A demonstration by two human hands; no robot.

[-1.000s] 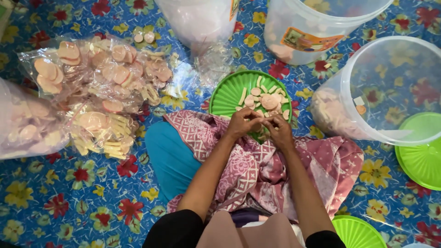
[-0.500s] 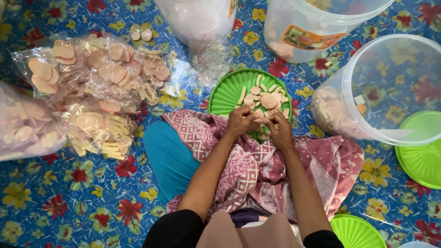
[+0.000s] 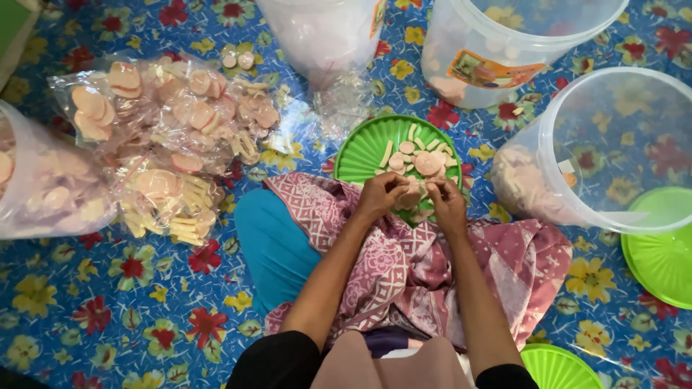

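Observation:
A round green plate (image 3: 364, 149) lies on the flowered mat in front of my knees, with several pale pink round crackers and short sticks (image 3: 422, 160) on it. My left hand (image 3: 382, 193) and my right hand (image 3: 447, 202) meet at the plate's near edge, fingers pinched together over a few crackers. What exactly sits between the fingertips is too small to make out. A pink patterned cloth (image 3: 404, 266) covers my lap under both forearms.
Clear bags of round and stick crackers (image 3: 169, 144) are heaped at the left. Another filled bag (image 3: 40, 187) lies at the far left edge. Translucent plastic buckets (image 3: 598, 151) stand at the right and top, with green lids (image 3: 663, 245) beside them.
Both hands have stayed at the plate's near edge, with only small finger movements. Nothing else has moved.

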